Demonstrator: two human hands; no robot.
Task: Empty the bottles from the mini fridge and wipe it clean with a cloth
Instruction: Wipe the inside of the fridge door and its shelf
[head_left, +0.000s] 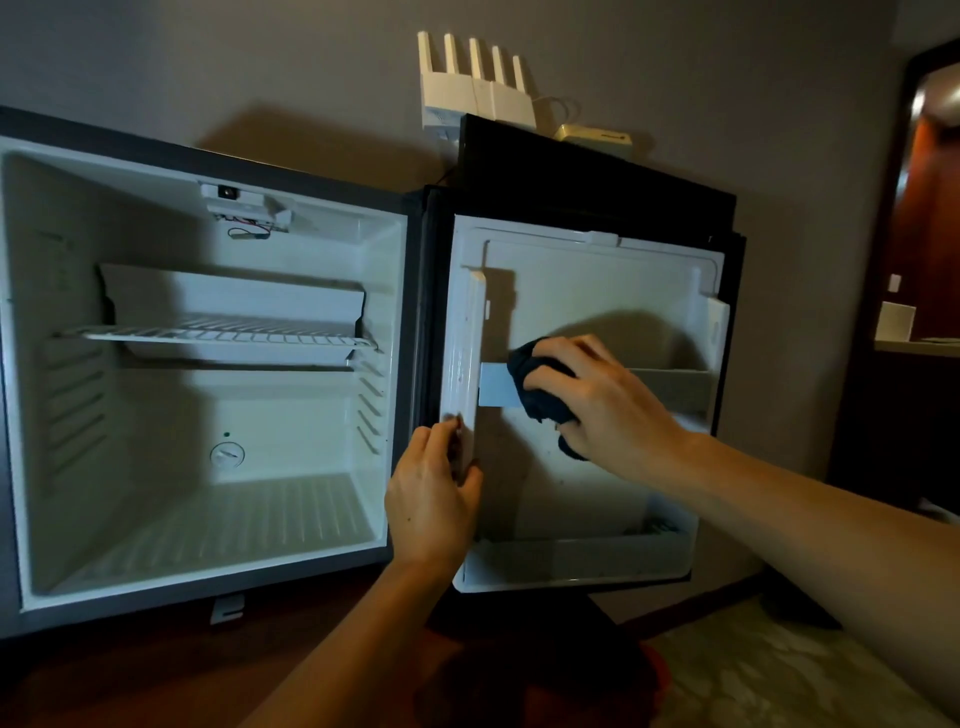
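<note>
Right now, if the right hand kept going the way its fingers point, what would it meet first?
Probably the white side rail of the door; the right hand, holding the cloth, points left along the shelf.

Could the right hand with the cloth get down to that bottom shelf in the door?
Probably yes. The right hand wipes the upper door rail, and nothing visible lies between it and the bottom door shelf below.

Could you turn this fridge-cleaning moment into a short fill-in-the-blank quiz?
1. The right hand presses a dark ____ against the inside of the open fridge door.
2. The left hand grips the door's ____ edge.
3. The wire shelf inside the fridge holds ____ bottles.
4. The white device with antennas sits ____ the fridge.

Missing words: cloth; left; no; above
</note>
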